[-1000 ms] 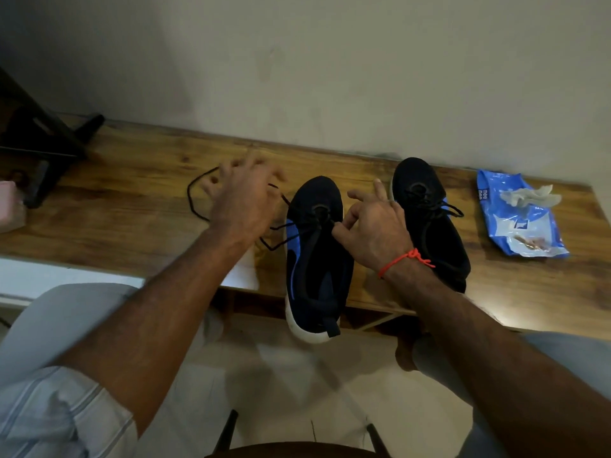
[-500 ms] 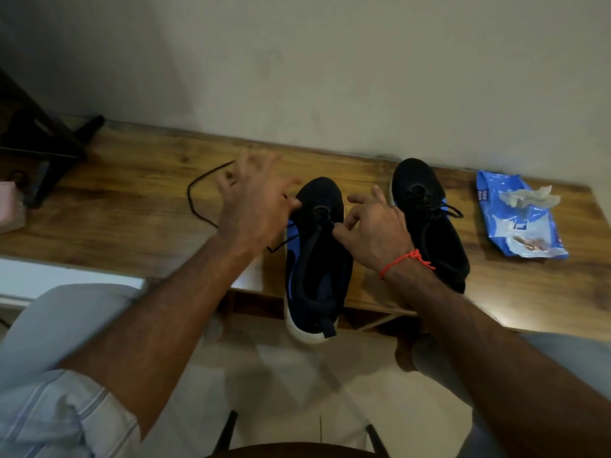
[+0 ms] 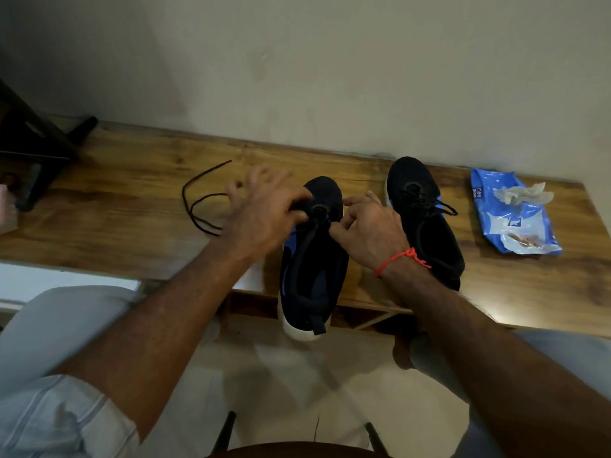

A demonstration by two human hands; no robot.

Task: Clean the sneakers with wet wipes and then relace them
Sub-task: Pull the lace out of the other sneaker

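A: Where the near shoe [image 3: 312, 259] hangs over the surface [image 3: 125, 206] edge, what's each hand doing?
B: Left hand [image 3: 264, 213], blurred, fingers spread, touches its tongue; right hand [image 3: 370, 226] pinches there. Loose lace [image 3: 201, 206] lies left.

I see a long wooden bench [image 3: 99, 206] set against a plain pale wall [image 3: 330, 67], pale tiled floor [image 3: 297, 385] below, dim light overall.

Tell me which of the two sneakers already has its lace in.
The right sneaker by the wipes pack; the left sneaker between both hands is unlaced.
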